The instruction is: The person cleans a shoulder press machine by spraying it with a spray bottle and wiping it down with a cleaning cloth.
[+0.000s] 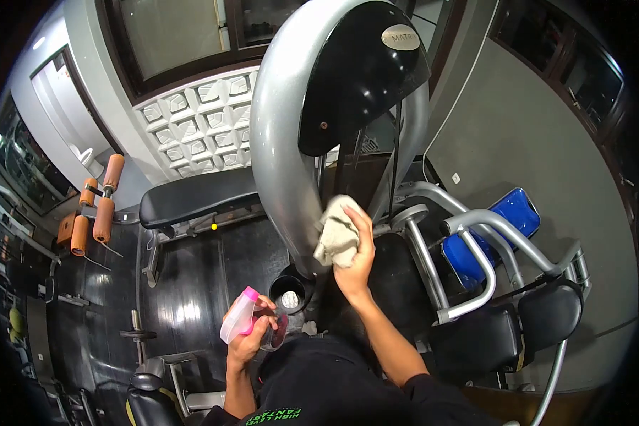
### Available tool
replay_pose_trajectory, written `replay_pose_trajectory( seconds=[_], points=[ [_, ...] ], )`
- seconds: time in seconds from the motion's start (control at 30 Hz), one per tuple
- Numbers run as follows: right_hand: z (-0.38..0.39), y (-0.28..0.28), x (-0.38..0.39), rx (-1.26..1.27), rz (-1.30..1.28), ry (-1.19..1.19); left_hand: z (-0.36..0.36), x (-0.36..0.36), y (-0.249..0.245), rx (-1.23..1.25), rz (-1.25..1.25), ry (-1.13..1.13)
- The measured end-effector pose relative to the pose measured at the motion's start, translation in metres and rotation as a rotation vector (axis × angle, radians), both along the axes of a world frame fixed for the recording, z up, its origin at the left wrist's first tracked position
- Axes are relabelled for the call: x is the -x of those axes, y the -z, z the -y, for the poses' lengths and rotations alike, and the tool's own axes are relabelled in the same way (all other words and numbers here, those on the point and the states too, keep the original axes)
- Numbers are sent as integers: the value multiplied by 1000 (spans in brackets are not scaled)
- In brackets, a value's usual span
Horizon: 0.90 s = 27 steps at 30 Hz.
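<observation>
Nearest, the left hand (pixel 250 341) grips a pink-capped spray bottle (pixel 237 317) by its neck, held low before the dark shirt. Beyond it, the right hand (pixel 355 255) clutches a grey cloth (pixel 337 233), pressed against the silver frame (pixel 280 142) of the gym machine. Farther left stands a black padded bench (pixel 195 195).

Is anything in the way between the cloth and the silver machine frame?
Nothing visible. The right hand presses the cloth straight against the silver frame. The left hand holds the spray bottle lower down, clear of both.
</observation>
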State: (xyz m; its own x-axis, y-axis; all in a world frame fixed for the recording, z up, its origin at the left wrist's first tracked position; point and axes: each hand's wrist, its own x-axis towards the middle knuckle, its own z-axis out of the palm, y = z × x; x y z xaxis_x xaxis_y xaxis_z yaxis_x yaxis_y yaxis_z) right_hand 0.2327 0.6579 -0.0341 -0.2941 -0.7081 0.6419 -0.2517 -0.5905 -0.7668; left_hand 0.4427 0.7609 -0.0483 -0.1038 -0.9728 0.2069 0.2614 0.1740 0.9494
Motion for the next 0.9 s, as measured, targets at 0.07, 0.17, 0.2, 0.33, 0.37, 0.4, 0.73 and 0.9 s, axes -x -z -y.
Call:
replay_pose_trajectory(
  seconds=[0.07,0.17,0.2,0.33,0.37,0.4,0.73,0.9],
  points=[
    [6,-31,-8,160,-198,-7,-1,1,4,0,-24,19],
    [8,-20,-18,254,-427,79,-2,1,10,31,9,18],
    [6,4,-18,279,-461,132,-4,0,12,29,10,11],
    [-35,93,-8,207,-483,140,-10,-6,19,37,75,-22],
    [-46,115,-4,135,-492,119,-12,-8,22,14,49,-26],
    [-55,137,0,38,-493,121,-15,-10,25,-10,23,-32],
    [-34,45,-27,300,-759,-126,-33,-21,32,19,-64,-163],
    [-15,58,-74,-17,-1273,-54,-39,-20,33,33,-73,-188]
  ],
)
